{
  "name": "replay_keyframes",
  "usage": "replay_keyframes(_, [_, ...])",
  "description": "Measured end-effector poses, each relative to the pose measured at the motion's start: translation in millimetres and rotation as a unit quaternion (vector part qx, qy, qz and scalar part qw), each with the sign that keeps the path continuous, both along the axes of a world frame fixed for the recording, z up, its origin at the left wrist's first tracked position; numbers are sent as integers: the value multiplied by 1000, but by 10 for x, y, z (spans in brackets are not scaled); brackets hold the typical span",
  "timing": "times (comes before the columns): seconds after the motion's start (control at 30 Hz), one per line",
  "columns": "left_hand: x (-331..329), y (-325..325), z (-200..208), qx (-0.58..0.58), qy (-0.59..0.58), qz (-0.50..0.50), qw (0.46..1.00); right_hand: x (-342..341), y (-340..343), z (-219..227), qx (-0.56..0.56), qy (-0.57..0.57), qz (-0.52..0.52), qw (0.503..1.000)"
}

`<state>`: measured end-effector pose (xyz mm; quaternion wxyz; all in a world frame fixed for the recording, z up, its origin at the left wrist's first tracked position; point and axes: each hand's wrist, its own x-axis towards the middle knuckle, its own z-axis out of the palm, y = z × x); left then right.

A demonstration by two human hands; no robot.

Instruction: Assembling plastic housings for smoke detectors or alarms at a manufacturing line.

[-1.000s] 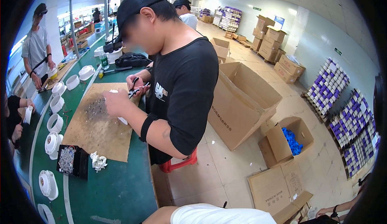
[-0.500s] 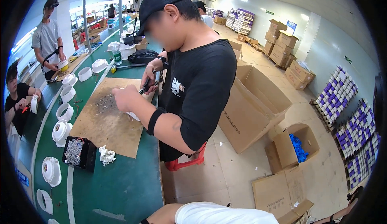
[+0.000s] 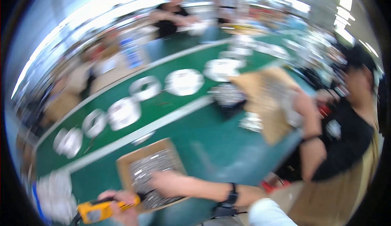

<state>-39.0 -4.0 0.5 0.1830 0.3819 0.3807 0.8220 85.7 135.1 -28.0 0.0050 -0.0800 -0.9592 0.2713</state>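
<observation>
My left hand [image 3: 122, 209] is wrapped round a yellow-and-black electric screwdriver [image 3: 97, 210], low in the view, its dark end pointing at an open cardboard box [image 3: 123, 170]. Small, thin silvery metal pieces [image 3: 148, 164], possibly screws, fill the box; blur hides their exact kind. Reaching in from the right, my right hand [image 3: 169, 183] is over the pieces at the box's near right side, its fingers too smeared to show whether they hold any. There is a black band on my right wrist.
White round housings and rings [image 3: 184, 82] line the green bench [image 3: 195, 144]. Further right are a black bin [image 3: 228, 99] of small parts, crumpled white paper [image 3: 251, 122] and a brown cardboard sheet [image 3: 264, 104]. A co-worker [image 3: 342, 132] works there. White bagged items [image 3: 55, 193] lie at left.
My view has swung left and down, so the co-worker now appears at the far right. Both my hands, the yellow screwdriver and the box of metal pieces have come into view.
</observation>
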Motion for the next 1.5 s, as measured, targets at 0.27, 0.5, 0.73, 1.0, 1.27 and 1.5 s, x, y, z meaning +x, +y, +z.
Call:
replay_keyframes(0.27, [79, -464, -187, 68, -155, 135, 976, -315, -83, 183, 119, -72, 72, 988])
replay_keyframes(0.5, [438, -516, -67, 66, -223, 263, 936, -252, -89, 529, 82, -155, 113, 978])
replay_keyframes(0.73, [665, -822, 76, -188, -12, 396, 899, -321, 0, 358, 67, -80, 209, 972])
replay_keyframes(1.0, [633, -674, -141, -159, 78, 282, 943, -419, 559, -168, 42, -86, 180, 979])
replay_keyframes(1.27, [653, -807, -86, -194, 103, 283, 934, -383, 457, -111, 40, -37, 182, 982])
replay_keyframes(1.5, [628, -773, -123, -185, 123, 343, 913, -351, 505, -159, 17, -28, 187, 982])
